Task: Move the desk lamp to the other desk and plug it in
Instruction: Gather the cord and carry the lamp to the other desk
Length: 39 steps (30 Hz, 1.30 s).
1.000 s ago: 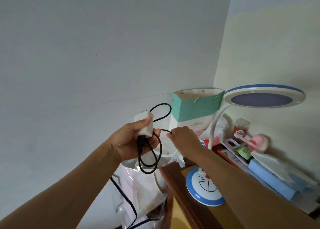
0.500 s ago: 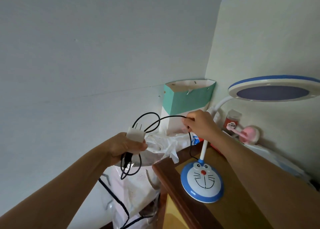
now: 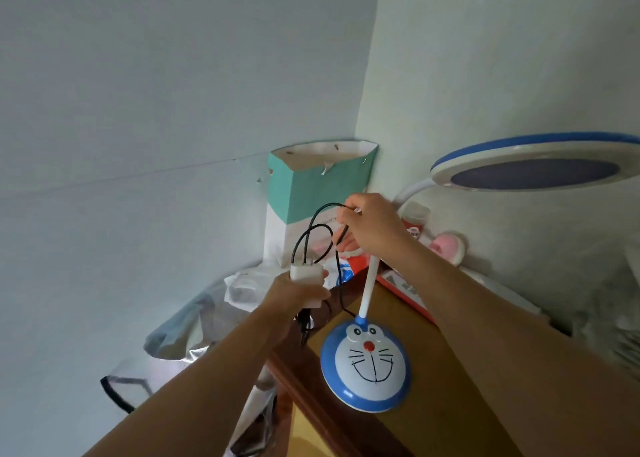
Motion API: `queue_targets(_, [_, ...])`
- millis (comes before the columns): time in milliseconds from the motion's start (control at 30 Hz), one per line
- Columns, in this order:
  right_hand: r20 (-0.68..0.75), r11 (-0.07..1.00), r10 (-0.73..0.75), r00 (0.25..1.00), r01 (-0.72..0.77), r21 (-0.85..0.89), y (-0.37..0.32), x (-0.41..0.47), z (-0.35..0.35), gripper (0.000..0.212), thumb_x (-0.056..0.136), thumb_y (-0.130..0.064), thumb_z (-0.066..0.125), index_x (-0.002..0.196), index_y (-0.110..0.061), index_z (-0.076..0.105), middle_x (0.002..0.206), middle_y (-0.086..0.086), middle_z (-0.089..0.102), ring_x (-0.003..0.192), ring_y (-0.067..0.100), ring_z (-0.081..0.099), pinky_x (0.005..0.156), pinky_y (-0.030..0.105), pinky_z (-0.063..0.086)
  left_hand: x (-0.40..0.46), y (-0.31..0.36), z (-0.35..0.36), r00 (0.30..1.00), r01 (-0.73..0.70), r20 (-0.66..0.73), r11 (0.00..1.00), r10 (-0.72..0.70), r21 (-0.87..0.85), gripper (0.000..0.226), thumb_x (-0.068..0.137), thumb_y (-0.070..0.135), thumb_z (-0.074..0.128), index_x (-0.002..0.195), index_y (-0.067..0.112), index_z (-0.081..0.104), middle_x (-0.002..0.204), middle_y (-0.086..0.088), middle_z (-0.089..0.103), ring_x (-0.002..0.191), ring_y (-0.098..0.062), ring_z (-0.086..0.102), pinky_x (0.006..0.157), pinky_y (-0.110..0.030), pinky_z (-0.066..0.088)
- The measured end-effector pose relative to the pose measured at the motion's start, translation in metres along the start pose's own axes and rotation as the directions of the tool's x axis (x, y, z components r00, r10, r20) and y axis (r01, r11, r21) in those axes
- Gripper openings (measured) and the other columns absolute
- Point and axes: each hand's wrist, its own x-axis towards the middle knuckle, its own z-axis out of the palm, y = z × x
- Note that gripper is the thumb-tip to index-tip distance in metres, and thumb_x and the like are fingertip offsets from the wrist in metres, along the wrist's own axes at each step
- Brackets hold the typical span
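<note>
The desk lamp stands on the brown wooden desk (image 3: 450, 404): a round blue and white base (image 3: 367, 370) with a cartoon cat face, a white neck (image 3: 369, 287), and a round blue-rimmed head (image 3: 533, 165) at upper right. My left hand (image 3: 294, 294) is closed around the white plug adapter (image 3: 306, 274), prongs up, with loops of black cord (image 3: 311, 238) above it. My right hand (image 3: 372, 228) pinches the black cord near the lamp's neck, higher and to the right of the left hand.
A teal and white paper bag (image 3: 311, 207) stands in the wall corner. Clear plastic bags (image 3: 194, 335) fill the gap left of the desk. A red and white jar (image 3: 415, 221), a pink object (image 3: 446, 248) and a red box (image 3: 405, 287) sit behind the lamp.
My right hand has risen and moved right along the cord toward the lamp's neck. My left hand with the adapter has dropped lower. The view has shifted closer to the lamp base.
</note>
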Motion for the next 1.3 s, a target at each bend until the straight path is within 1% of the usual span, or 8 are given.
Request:
queue_targets(200, [-0.074, 0.999, 0.025, 0.997, -0.022, 0.032, 0.004, 0.005, 0.005, 0.018, 0.094, -0.011, 0.045, 0.080, -0.008, 0.054, 0.070, 0.013, 0.067, 0.057, 0.013, 0.070, 0.043, 0.018, 0.054, 0.014, -0.005, 0.022, 0.992, 0.003, 0.128, 1.000, -0.001, -0.015, 0.035, 0.073, -0.006, 0.064, 0.108, -0.004, 0.064, 0.086, -0.009, 0.069, 0.070, -0.013, 0.063, 0.055, -0.017, 0.051])
queue_targets(467, [-0.090, 1.000, -0.012, 0.996, 0.010, -0.026, 0.006, -0.015, 0.003, 0.028, 0.094, -0.002, 0.038, 0.110, -0.004, 0.060, 0.102, 0.010, 0.068, 0.084, 0.013, 0.067, 0.074, 0.019, 0.056, 0.026, -0.010, 0.008, 1.000, 0.011, -0.017, 0.997, -0.010, 0.075, 0.030, 0.066, 0.001, 0.073, 0.094, 0.006, 0.064, 0.077, -0.008, 0.060, 0.065, -0.016, 0.056, 0.051, -0.021, 0.043])
queue_targets(667, [-0.223, 0.948, 0.105, 0.969, -0.166, -0.273, 0.035, -0.055, 0.004, 0.019, 0.091, -0.011, 0.048, 0.085, -0.001, 0.063, 0.083, 0.013, 0.068, 0.073, 0.024, 0.067, 0.069, 0.037, 0.058, 0.030, -0.016, 0.012, 0.999, 0.034, -0.025, 0.999, -0.034, 0.025, 0.032, 0.070, -0.001, 0.071, 0.101, 0.000, 0.065, 0.076, -0.008, 0.060, 0.066, -0.018, 0.057, 0.052, -0.022, 0.049])
queue_targets(767, [-0.222, 0.878, 0.229, 0.948, -0.300, -0.374, 0.060, -0.064, 0.004, 0.025, 0.093, -0.027, 0.048, 0.092, -0.005, 0.061, 0.084, 0.005, 0.062, 0.078, 0.019, 0.061, 0.071, 0.031, 0.051, 0.026, -0.015, 0.017, 0.999, 0.038, -0.011, 0.999, -0.038, -0.013, 0.034, 0.069, 0.002, 0.074, 0.100, 0.000, 0.063, 0.081, -0.011, 0.063, 0.066, -0.016, 0.060, 0.048, -0.019, 0.049])
queue_targets(900, [-0.087, 0.929, 0.210, 0.974, -0.226, -0.292, 0.079, -0.054, 0.008, 0.033, 0.094, -0.034, 0.042, 0.109, -0.007, 0.051, 0.094, 0.007, 0.060, 0.084, 0.019, 0.057, 0.064, 0.026, 0.044, 0.021, -0.012, 0.016, 1.000, 0.003, 0.004, 0.999, -0.003, 0.034, 0.031, 0.065, 0.008, 0.079, 0.093, 0.004, 0.066, 0.086, -0.016, 0.072, 0.064, -0.015, 0.065, 0.047, -0.016, 0.051])
queue_targets(1033, [-0.057, 0.973, 0.133, 0.989, -0.141, -0.181, 0.094, -0.042, 0.022, 0.020, 0.096, -0.031, 0.040, 0.094, -0.011, 0.045, 0.078, 0.000, 0.052, 0.068, 0.013, 0.051, 0.058, 0.015, 0.039, 0.018, -0.013, 0.013, 0.996, 0.026, -0.083, 0.993, -0.016, 0.114, 0.039, 0.066, 0.008, 0.079, 0.101, 0.002, 0.064, 0.074, -0.009, 0.064, 0.060, -0.017, 0.060, 0.039, -0.015, 0.046])
queue_targets(1100, [-0.131, 0.980, 0.087, 0.988, -0.109, -0.167, 0.100, -0.037, 0.028, 0.024, 0.098, -0.030, 0.037, 0.089, -0.010, 0.047, 0.068, -0.004, 0.049, 0.059, 0.006, 0.048, 0.050, 0.009, 0.038, 0.017, -0.015, 0.010, 0.995, 0.038, -0.094, 0.992, -0.026, 0.122, 0.041, 0.067, 0.008, 0.077, 0.104, 0.001, 0.062, 0.077, -0.012, 0.064, 0.062, -0.019, 0.060, 0.042, -0.018, 0.047])
queue_targets(1300, [-0.235, 0.962, -0.029, 0.971, -0.037, -0.271, 0.107, -0.031, 0.036, 0.030, 0.098, -0.032, 0.035, 0.111, -0.008, 0.048, 0.086, 0.007, 0.063, 0.079, 0.021, 0.063, 0.056, 0.022, 0.040, 0.012, -0.022, 0.011, 0.993, 0.026, -0.116, 0.999, -0.021, 0.041, 0.043, 0.069, 0.007, 0.077, 0.107, -0.003, 0.061, 0.088, -0.019, 0.063, 0.079, -0.029, 0.060, 0.075, -0.042, 0.051])
